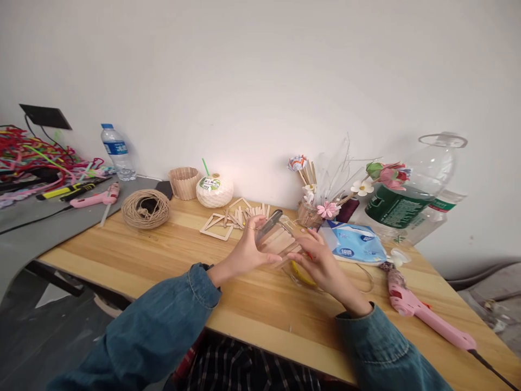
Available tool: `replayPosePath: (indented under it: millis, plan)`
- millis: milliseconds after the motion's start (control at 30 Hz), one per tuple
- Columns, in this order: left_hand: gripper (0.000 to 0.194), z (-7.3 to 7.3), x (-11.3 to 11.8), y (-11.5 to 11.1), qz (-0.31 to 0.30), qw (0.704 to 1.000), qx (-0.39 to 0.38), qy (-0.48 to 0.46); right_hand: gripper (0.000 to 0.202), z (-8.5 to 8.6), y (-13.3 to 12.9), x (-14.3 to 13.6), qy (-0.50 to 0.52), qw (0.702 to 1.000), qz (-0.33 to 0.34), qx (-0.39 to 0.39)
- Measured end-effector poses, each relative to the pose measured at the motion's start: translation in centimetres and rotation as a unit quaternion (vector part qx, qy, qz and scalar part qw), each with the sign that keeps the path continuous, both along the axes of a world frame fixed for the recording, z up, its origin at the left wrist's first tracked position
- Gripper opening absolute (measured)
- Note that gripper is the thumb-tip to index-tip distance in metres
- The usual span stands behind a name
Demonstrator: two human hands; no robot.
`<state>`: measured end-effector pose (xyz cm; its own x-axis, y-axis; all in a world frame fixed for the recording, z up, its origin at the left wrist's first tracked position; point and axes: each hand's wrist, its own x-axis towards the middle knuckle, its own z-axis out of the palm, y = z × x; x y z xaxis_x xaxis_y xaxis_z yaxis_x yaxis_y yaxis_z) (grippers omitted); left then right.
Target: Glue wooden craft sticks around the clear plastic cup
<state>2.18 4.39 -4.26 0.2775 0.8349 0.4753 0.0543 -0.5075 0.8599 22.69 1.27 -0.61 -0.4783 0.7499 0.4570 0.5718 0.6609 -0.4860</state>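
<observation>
Work is judged partway along. Both hands hold a clear plastic piece [269, 235] over the middle of the table [163, 263]. The left hand [250, 248] cups its left side, thumb along the lower edge; the right hand [319, 264] pinches the opposite side between thumb and fingers. Wood-coloured strips [281, 239] show there; whether fixed on or seen through cannot be told. Near the back edge, a stick cup [184, 183] appears complete. A stick frame [216, 235] is assembled; loose sticks [258, 212] beside it remain unused. A glue gun [432, 321] lies by the right edge, unheld.
</observation>
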Motion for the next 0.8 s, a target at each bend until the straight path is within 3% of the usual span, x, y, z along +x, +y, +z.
replayPosePath:
  millis: [133, 200, 300, 400, 500, 567, 800]
  plan:
    - [0.118, -0.1, -1.2, 2.2, -0.155, 0.982, -0.106, 0.013, 0.024, 0.4, -0.2, -0.8, -0.092, 0.994, 0.031, 0.045]
    - [0.124, -0.3, -1.6, 3.1, -0.181, 0.974, -0.14, 0.014, 0.021, 0.7, 0.2, -0.9, -0.125, 0.99, 0.021, 0.06]
    - [0.125, -0.9, -2.0, 3.9, -0.165, 0.975, -0.144, 0.02, 0.024, 0.8, 1.8, 0.2, -0.163, 0.981, -0.072, 0.071]
    - [0.129, -1.4, -2.3, 4.1, -0.161, 0.977, -0.138, 0.032, 0.025, 0.5, 3.8, 2.9, -0.23, 0.953, -0.184, 0.064]
    - [0.131, -1.5, -2.6, 4.2, -0.17, 0.975, -0.137, 0.045, 0.015, 0.0, 4.9, 5.5, -0.311, 0.921, -0.232, 0.039]
    - [0.13, -1.6, -2.8, 4.2, -0.173, 0.974, -0.139, 0.054, 0.019, -0.1, 4.9, 6.4, -0.347, 0.903, -0.253, 0.02]
    - [0.124, -2.1, -3.0, 4.3, -0.159, 0.976, -0.128, 0.07, 0.032, 1.0, 6.9, 7.6, -0.324, 0.85, -0.412, -0.051]
